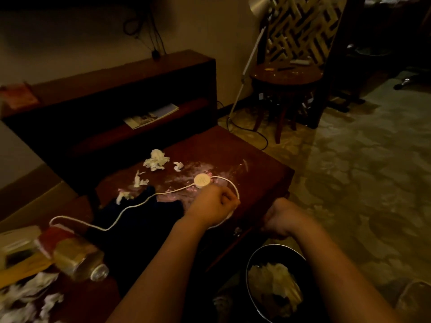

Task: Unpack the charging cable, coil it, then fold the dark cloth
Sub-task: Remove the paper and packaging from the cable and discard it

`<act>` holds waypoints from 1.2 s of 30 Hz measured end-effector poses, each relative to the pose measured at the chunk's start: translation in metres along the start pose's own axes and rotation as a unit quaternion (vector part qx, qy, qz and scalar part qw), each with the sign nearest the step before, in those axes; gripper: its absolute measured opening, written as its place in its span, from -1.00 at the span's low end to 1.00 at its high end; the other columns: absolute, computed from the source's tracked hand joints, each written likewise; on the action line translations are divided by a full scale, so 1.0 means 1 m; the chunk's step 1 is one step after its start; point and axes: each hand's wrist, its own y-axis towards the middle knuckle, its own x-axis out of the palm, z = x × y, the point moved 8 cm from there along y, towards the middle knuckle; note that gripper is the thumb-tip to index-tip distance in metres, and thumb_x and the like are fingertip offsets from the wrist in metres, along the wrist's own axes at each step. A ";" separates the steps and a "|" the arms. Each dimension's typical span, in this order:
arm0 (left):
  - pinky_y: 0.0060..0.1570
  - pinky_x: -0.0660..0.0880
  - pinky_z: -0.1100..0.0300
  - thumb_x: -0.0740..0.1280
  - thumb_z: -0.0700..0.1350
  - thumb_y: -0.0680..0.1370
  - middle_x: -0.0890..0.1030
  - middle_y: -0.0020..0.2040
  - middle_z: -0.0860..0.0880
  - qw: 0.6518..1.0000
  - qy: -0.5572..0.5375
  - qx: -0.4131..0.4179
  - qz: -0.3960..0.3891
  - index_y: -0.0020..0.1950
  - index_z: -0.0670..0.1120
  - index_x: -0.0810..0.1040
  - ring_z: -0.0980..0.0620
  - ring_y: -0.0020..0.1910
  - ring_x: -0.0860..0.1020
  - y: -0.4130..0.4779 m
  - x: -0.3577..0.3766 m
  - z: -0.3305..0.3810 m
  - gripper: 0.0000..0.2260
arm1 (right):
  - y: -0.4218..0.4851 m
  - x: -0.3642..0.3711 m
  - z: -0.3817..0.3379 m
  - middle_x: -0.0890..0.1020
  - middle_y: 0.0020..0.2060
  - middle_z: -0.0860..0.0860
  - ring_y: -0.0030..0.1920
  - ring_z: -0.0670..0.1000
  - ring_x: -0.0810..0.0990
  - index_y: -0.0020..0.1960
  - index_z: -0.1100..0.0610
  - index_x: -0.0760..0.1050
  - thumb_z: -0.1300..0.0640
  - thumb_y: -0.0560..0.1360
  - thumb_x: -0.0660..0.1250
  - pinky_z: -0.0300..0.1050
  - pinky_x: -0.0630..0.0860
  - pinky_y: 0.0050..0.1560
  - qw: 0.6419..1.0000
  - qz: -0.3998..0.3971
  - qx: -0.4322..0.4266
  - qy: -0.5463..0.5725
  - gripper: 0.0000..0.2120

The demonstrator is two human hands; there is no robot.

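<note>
Thin white cable (161,193), round puck (202,180)

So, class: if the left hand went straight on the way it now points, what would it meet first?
Most likely the loop of white cable just beyond the left hand knuckles. Past that, only bare table shows. Depth is unclear.

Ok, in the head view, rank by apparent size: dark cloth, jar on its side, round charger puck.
1. dark cloth, largest.
2. jar, though it lies nearer the camera, which flatters it.
3. charger puck, clearly smallest.
</note>
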 end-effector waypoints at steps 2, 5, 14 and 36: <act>-0.33 0.42 0.44 0.40 0.01 0.60 0.64 -0.15 0.09 0.993 -0.016 -0.043 0.109 0.07 0.02 0.68 0.22 -0.25 0.56 -0.007 -0.038 -0.022 -0.88 | -0.013 -0.005 -0.034 0.67 -0.29 -0.01 -0.30 -0.05 0.63 -0.17 0.12 0.68 0.14 0.40 0.57 -0.23 0.50 -0.33 0.998 0.038 -0.050 0.027 -0.91; -0.02 0.59 0.14 0.35 -0.02 0.63 0.68 0.01 0.03 0.957 0.014 -0.096 0.274 0.17 0.10 0.64 0.04 -0.03 0.64 -0.031 -0.096 -0.067 -0.85 | -0.035 0.001 -0.108 0.68 -0.18 -0.11 -0.17 -0.07 0.64 -0.21 0.00 0.70 0.09 0.42 0.58 -0.23 0.51 -0.13 0.982 0.070 -0.157 0.073 -0.93; 0.49 0.12 -0.22 0.12 0.00 0.70 0.16 0.60 -0.18 0.904 0.060 -0.363 0.218 0.50 -0.02 0.40 -0.34 0.51 0.10 -0.092 -0.132 -0.210 -0.63 | -0.041 0.067 -0.237 0.69 -0.33 -0.04 -0.21 -0.03 0.65 -0.19 0.09 0.73 0.08 0.50 0.51 -0.17 0.55 -0.18 0.960 -0.007 -0.272 0.070 -0.88; 0.02 0.50 0.00 0.40 -0.12 0.58 0.63 0.08 -0.13 0.906 0.025 -0.283 0.313 0.04 0.14 0.66 -0.07 -0.01 0.55 -0.092 -0.140 -0.213 -0.85 | -0.026 0.037 -0.184 0.65 -0.45 -0.10 -0.43 -0.19 0.60 -0.17 0.06 0.71 0.09 0.48 0.53 -0.40 0.43 -0.36 0.951 0.030 -0.274 0.140 -0.93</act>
